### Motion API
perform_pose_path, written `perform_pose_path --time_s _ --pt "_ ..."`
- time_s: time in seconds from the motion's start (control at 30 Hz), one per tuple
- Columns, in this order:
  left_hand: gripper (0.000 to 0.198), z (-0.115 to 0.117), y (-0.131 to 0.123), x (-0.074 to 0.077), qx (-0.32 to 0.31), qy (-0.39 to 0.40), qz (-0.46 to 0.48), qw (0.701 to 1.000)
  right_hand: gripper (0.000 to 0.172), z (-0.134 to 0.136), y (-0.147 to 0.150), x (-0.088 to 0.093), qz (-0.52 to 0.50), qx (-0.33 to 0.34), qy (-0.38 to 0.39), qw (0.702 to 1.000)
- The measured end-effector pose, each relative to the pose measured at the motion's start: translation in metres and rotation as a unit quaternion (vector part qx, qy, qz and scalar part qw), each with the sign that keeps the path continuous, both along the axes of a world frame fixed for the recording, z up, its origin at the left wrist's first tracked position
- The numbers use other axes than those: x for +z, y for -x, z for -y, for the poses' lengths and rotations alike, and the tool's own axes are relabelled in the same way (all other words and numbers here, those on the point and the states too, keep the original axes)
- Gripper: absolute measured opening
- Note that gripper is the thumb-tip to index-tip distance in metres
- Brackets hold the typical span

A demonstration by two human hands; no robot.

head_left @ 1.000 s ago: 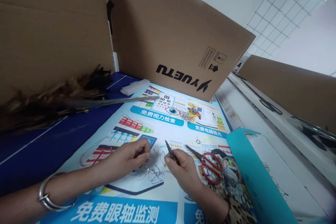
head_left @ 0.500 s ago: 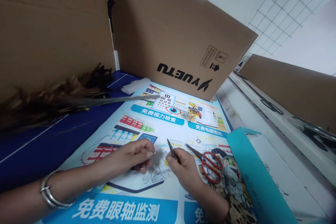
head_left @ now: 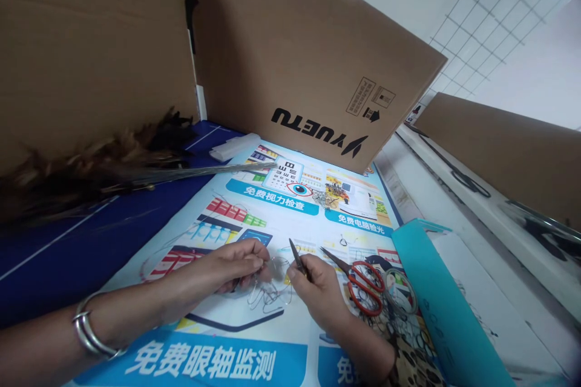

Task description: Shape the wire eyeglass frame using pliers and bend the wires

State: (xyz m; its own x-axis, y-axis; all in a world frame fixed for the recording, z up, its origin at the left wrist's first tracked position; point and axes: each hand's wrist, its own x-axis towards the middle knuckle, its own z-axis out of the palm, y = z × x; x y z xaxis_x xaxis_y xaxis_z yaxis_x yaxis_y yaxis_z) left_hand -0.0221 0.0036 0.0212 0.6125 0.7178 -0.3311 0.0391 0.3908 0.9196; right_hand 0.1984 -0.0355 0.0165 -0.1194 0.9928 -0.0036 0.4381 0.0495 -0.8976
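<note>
My left hand (head_left: 240, 266) is closed in a pinch on a thin strand, wire or thread, too fine to tell which. Loose loops of the same thin strand (head_left: 269, 297) spread over the printed sheet (head_left: 290, 329) just right of its fingertips. In my right hand (head_left: 320, 290) is a slim dark tool with a pointed tip (head_left: 295, 254), aimed up and to the left; its grip is hidden by the fingers. Red-handled scissors (head_left: 367, 287) lie just right of that hand, beside a clear ring-shaped roll (head_left: 400, 291).
Tangled small wire pieces (head_left: 411, 332) lie under the scissors, near a teal box (head_left: 447, 308). A small metal heap (head_left: 327, 196) sits farther back. Feathers with long thin stems (head_left: 195, 173) rest at left. Cardboard panels (head_left: 290, 60) stand behind.
My left hand's fingers have turned slightly and closed in, and the strand at their tips has shifted. My right hand with the pointed tool stays almost still.
</note>
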Motion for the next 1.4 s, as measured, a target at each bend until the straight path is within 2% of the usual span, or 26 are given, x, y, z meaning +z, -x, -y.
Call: perform_pose_path --time_s 0.23,0.47,0.83,1.1,1.4 --pt "0.029 0.0017 0.0005 -0.0032 -0.012 -0.026 0.012 1.000 0.020 -0.0002 -0.0011 -0.0020 -0.003 0.002 -0.005 1.000" --pt "0.032 0.0049 -0.0006 -0.0007 -0.012 0.057 0.075 0.996 0.021 0.0000 -0.0006 -0.0011 -0.007 0.003 -0.004 1.000" --pt "0.023 0.0056 -0.0019 0.0001 -0.011 0.103 0.135 0.985 0.021 0.0002 -0.0008 -0.0007 0.010 0.006 -0.009 1.000" --pt "0.019 0.0040 -0.0019 0.0002 -0.010 0.091 0.137 0.986 0.021 0.0002 -0.0006 -0.0010 0.009 0.003 -0.005 1.000" --pt "0.024 0.0039 -0.0019 0.0001 0.005 0.058 0.108 0.992 0.024 -0.0003 -0.0007 -0.0030 0.011 0.001 -0.015 1.000"
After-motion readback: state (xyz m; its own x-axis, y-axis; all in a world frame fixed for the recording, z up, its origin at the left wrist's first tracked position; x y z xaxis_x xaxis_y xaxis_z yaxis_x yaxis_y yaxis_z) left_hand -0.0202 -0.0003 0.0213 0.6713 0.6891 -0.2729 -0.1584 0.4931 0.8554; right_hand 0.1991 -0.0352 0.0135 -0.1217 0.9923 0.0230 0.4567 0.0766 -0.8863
